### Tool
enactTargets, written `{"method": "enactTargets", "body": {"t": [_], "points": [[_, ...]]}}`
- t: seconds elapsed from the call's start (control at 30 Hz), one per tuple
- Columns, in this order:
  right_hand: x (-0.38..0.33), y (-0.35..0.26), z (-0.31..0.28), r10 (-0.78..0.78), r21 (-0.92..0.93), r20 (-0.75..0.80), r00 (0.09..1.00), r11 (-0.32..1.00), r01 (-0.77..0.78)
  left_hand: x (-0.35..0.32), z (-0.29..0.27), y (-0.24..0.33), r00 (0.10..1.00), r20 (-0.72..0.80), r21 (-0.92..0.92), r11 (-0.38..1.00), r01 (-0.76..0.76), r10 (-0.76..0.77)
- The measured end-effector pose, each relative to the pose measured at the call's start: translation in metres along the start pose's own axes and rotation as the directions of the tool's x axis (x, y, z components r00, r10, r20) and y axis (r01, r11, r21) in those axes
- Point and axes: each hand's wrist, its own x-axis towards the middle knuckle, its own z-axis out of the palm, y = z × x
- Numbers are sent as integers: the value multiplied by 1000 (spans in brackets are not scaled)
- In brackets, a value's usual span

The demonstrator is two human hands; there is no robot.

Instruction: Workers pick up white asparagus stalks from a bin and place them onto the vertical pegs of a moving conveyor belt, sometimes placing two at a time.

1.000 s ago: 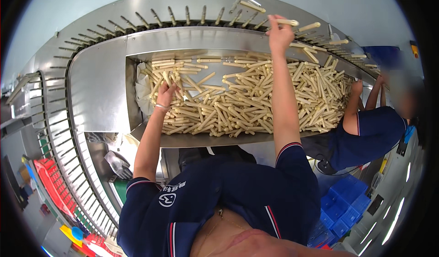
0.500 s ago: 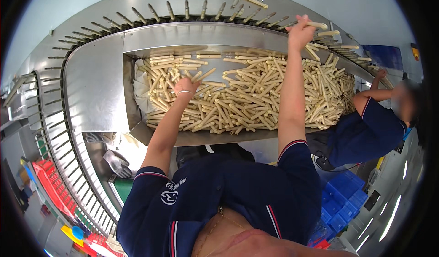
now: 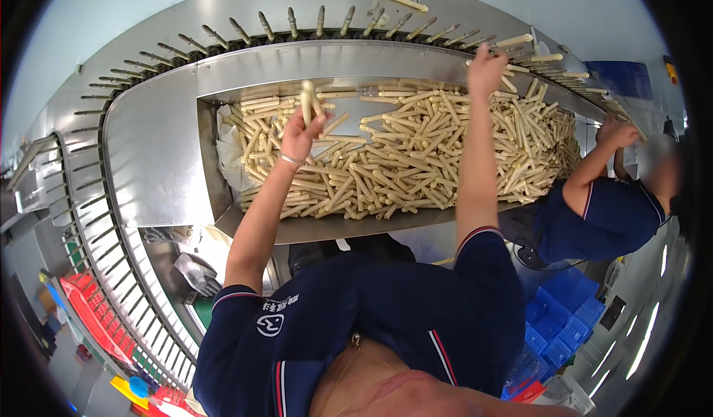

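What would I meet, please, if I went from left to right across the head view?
Upper red basket → grey glove → left hand holding pale rods → right hand → co-worker's navy shirt.

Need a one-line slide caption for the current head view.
Left hand holds cream tubes above a heaped metal bin; right hand beside a pin-lined conveyor.

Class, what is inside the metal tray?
The metal tray holds a heap of cream sticks, with crumpled white material at its left end. A patch of grey bottom shows; whatever lies beneath the heap is covered.
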Motion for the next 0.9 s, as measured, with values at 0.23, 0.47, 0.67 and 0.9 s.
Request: {"method": "enactTargets", "body": {"t": [0.23, 0.47, 0.67, 0.9], "points": [[-234, -43, -8, -452, 242, 845, 284, 798, 551, 48, 55, 168, 872, -96, 54, 878, -476, 479], [-233, -28, 3, -318, 137, 942, 110, 660, 739, 124, 127, 168, 817, -18, 668, 615, -419, 576], [-157, -29, -69, -585, 487, 782, 214, 788, 377, 119, 166, 169, 818, 67, 847, 401, -350, 571], [-61, -82, -142, -458, 670, 717, 525, 662, -337, 43, 140, 141, 968, -114, 3, 975, -223, 222]]}}
